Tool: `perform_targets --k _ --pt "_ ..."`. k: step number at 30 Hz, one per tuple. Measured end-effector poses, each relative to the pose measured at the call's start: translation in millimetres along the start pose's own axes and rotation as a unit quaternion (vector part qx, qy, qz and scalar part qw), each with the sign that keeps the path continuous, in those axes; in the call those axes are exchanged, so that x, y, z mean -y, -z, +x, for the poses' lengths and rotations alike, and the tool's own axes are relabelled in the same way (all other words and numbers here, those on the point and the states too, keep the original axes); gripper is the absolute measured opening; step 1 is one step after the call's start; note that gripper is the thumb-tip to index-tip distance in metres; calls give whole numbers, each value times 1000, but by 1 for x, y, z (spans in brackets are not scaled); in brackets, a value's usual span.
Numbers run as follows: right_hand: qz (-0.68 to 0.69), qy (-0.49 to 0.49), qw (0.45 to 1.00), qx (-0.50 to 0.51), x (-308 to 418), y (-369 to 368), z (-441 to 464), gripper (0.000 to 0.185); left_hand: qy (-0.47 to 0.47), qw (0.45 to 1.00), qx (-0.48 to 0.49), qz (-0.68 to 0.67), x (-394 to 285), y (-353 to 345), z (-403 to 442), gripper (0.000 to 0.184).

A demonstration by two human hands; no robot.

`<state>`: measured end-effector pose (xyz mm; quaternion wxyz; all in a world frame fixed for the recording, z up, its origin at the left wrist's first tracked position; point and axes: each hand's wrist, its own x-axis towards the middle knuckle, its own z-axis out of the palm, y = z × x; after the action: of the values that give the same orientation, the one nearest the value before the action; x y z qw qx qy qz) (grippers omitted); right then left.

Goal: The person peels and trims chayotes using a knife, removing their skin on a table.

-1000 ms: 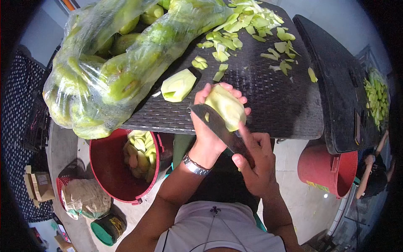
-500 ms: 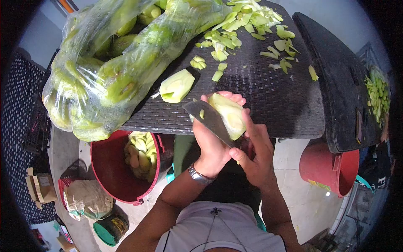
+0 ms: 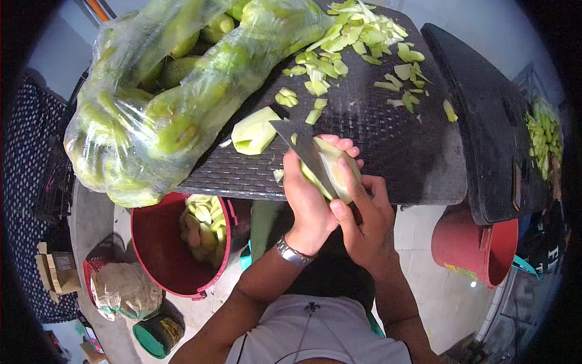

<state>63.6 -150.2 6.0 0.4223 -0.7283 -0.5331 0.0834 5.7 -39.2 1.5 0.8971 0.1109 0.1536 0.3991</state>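
Observation:
My left hand (image 3: 308, 209), with a metal watch on the wrist, cups a pale peeled chayote (image 3: 333, 165) over the front edge of the dark woven-pattern table (image 3: 418, 176). Closed around the knife's handle end, my right hand (image 3: 371, 221) has its thumb and fingers close against the chayote. The dark knife blade (image 3: 303, 145) slants up to the left and lies against the chayote's left side, partly into it; the handle is hidden. Another peeled chayote (image 3: 253, 131) lies on the table left of my hands.
A clear plastic bag (image 3: 182, 115) of green chayotes fills the table's left side. Peelings (image 3: 364, 30) are scattered at the back. Below left stands a red bucket (image 3: 160, 267) with cut pieces; another red bucket (image 3: 464, 246) is at right, beside a second dark table (image 3: 479, 115).
The knife has moved right and steeper, from beside the chayote to against and partly into its left side. My right-hand fingers have come over the chayote.

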Motion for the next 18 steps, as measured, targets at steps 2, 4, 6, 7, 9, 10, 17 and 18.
perform_targets --k 2,4,6,7,9,10,17,18 --pt "-24 -2 1000 -3 7 -1 2 60 7 1000 -14 -3 -3 -1 5 53" --pt "-20 -5 1000 -6 9 -1 4 55 14 1000 6 -23 -4 7 11 51" --pt "14 -10 1000 -7 10 -1 8 48 12 999 22 -25 -6 13 15 54" --pt "15 -7 1000 -21 9 -2 9 45 10 999 30 -26 -7 15 17 56" --pt "20 -5 999 -47 3 -6 10 40 -19 998 41 -52 -8 15 21 61" --pt "31 -9 998 -58 0 -8 10 38 -33 996 47 -67 -7 13 22 64" --pt "317 -288 902 -52 -6 0 24 35 -135 986 -19 98 -5 -4 8 56" --pt "349 -300 886 -59 -12 -1 25 36 -114 990 -31 80 -5 -3 11 53"
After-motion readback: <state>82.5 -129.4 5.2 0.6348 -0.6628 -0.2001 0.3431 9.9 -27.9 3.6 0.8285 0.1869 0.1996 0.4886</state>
